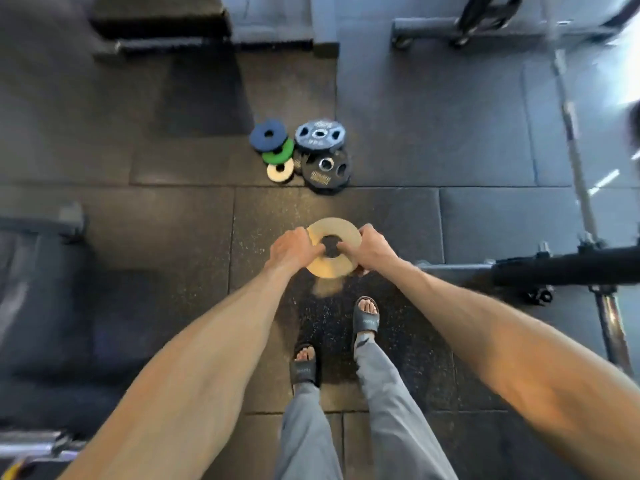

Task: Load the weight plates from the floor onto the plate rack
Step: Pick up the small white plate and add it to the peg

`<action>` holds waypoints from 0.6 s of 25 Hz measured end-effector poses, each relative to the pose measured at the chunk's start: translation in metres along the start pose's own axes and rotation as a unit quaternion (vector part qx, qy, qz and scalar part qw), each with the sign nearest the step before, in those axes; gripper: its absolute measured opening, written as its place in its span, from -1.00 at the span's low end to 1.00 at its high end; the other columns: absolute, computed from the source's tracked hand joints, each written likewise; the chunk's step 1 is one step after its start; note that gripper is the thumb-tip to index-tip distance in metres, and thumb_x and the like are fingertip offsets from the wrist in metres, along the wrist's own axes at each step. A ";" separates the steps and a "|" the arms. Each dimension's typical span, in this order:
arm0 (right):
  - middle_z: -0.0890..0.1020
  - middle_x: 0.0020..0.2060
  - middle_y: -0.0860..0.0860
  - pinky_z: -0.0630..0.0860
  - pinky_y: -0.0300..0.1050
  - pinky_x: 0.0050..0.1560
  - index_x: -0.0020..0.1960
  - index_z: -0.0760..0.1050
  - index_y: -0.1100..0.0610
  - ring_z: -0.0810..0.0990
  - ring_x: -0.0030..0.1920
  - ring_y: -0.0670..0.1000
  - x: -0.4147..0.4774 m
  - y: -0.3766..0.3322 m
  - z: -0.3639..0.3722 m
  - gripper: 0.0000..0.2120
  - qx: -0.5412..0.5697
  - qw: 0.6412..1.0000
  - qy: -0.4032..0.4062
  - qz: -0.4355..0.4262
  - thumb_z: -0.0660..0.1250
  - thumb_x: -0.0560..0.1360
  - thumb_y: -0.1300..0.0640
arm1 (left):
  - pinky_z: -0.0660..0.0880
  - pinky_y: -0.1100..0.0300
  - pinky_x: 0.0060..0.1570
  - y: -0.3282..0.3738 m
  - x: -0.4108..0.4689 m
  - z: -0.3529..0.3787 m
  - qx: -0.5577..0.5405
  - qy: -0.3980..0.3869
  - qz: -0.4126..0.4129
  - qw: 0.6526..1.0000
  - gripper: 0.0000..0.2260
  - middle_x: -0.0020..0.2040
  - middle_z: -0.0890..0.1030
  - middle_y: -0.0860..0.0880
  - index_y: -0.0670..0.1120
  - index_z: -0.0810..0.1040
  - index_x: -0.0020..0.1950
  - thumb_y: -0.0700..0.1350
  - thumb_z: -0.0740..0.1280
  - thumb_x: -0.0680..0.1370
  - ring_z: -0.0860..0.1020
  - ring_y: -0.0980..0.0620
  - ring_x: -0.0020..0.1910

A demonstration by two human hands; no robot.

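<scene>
Tan plate [332, 226] is off the floor [173, 209], held roughly flat in front of the body and above the feet.

- Left hand [292, 249] grips the plate's left side, fingers curled into the centre hole.
- Right hand [374, 249] grips the right side the same way, with a digit showing under the near rim.
- Both hands are closed on this one plate and hold nothing else.
- The lower rim of the plate is blurred.

On the floor ahead, well apart from the held plate, is a pile: blue plate [268, 135], green plate [282, 150], cream plate [280, 170], grey grip plate [318, 135] and black grip plate [325, 171]. They overlap one another.

I cannot identify the plate rack here. A wheeled frame [467, 32] at the far right may be it, but I cannot tell.

Risks, as judged:
1. The hold is by fingers hooked in the hole, not around the rim. If the plate tilts it could slide off the fingertips.
2. Both feet are in open-toed slides [367, 318] close under the plate, so a drop would likely land on bare toes.
3. A barbell [573, 147] lies along the floor to the right. Turning that way with eyes on the plate invites a trip.
4. The pile overlaps, so pulling a lower plate later may shift the upper ones onto the fingers.
</scene>
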State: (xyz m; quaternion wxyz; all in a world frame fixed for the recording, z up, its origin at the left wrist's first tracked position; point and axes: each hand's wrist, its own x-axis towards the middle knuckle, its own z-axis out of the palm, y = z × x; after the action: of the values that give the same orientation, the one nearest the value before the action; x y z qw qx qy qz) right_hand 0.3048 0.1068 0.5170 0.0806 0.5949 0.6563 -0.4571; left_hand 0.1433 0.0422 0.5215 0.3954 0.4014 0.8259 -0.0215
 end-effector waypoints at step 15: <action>0.70 -0.26 0.04 0.58 -0.02 -0.12 0.04 0.49 0.02 0.64 -0.28 0.03 -0.357 0.246 -0.138 -0.81 0.159 0.923 0.338 0.094 0.12 0.56 0.15 | 0.08 0.38 -0.61 0.319 -0.194 0.124 0.312 -0.594 0.087 0.737 -0.50 -0.56 0.19 0.09 -0.13 0.45 -0.15 0.26 0.05 0.63 0.13 0.20 -0.66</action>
State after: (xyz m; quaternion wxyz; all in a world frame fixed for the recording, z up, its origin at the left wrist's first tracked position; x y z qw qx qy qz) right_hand 0.6750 -0.0805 0.7031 -0.1993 0.7777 0.5044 -0.3179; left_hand 0.5097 0.0896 0.6565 0.6586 0.4777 0.3321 -0.4773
